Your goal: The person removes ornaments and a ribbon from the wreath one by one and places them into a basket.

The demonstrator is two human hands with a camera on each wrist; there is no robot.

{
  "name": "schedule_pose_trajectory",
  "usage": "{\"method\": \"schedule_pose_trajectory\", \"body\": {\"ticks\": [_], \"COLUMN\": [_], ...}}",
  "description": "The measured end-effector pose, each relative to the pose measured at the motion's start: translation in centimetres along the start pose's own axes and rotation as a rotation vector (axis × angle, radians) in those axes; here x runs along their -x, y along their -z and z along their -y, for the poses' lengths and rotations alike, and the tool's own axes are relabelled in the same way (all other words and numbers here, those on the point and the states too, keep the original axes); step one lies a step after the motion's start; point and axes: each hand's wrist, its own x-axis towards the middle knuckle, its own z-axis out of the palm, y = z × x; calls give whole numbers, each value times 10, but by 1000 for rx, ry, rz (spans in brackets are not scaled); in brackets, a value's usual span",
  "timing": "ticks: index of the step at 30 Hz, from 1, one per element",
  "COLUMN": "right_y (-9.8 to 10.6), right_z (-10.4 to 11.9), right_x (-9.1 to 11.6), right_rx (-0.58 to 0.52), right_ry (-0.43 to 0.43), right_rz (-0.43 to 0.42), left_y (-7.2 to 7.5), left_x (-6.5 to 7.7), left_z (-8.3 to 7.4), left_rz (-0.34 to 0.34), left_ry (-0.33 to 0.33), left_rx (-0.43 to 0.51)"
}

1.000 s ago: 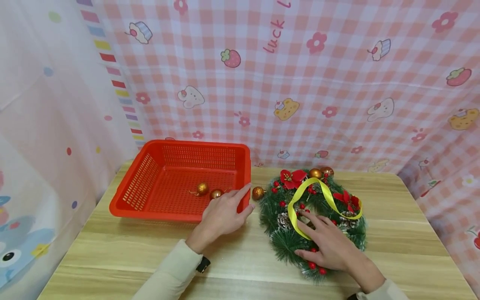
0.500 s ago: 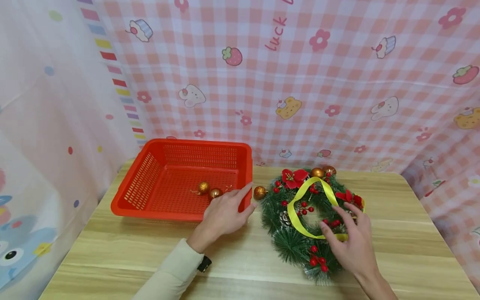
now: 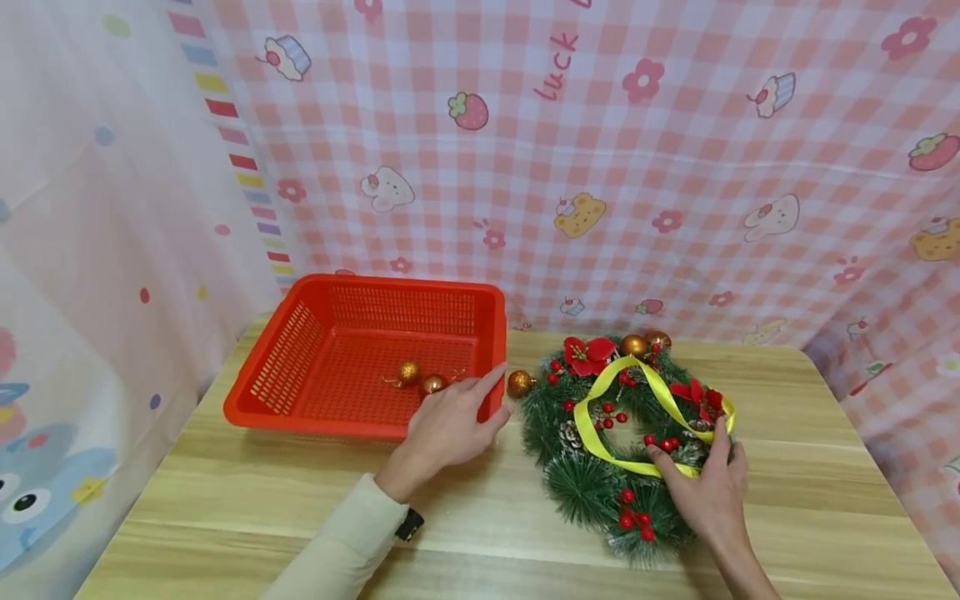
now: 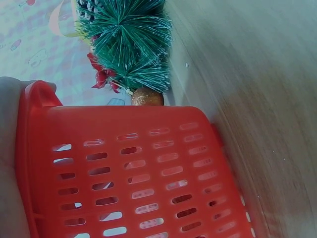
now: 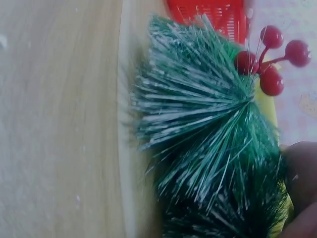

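A green wreath (image 3: 585,487) lies on the right, trimmed with red flowers, red berries, pine cones and gold balls. Across its top runs a loose loop of yellow ribbon (image 3: 596,429). My right hand (image 3: 708,496) grips the wreath's right side, thumb near the inner ring and fingers at the outer edge, over part of the ribbon. In the right wrist view my thumb presses close beside the green needles (image 5: 208,114). My left hand (image 3: 446,425) rests over the near right corner of a red plastic basket (image 3: 360,431), index finger straight along the rim.
Two gold ball ornaments (image 3: 408,372) lie in the basket. Another gold ball (image 3: 520,383) sits between basket and wreath, beside the needles. All stand on a wooden table (image 3: 247,508), with a pink checked cloth (image 3: 517,167) hanging behind it.
My right hand has lifted off the wreath's middle and moved right, and now takes hold of its right side at the ribbon. The left hand has stayed at the basket.
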Motion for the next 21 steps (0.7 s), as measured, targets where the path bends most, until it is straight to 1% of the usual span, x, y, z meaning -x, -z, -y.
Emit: {"method": "schedule_pose_trajectory", "body": {"ticks": [4, 8, 17, 21], "right_y": [0, 4, 21, 27], "right_z": [-4, -10, -21, -25], "right_x": [-6, -15, -43, -54], "right_rx": [-27, -43, -18, -25], "right_ry": [33, 114, 317, 376], "right_rz": [-8, 3, 133, 172], "left_y": [0, 1, 1, 0], "left_x": [0, -2, -1, 0], "left_z": [0, 0, -1, -1], "left_rz": [-7, -9, 19, 25], "left_ry": [-3, -11, 3, 4], "left_rx": [3, -2, 14, 18]}}
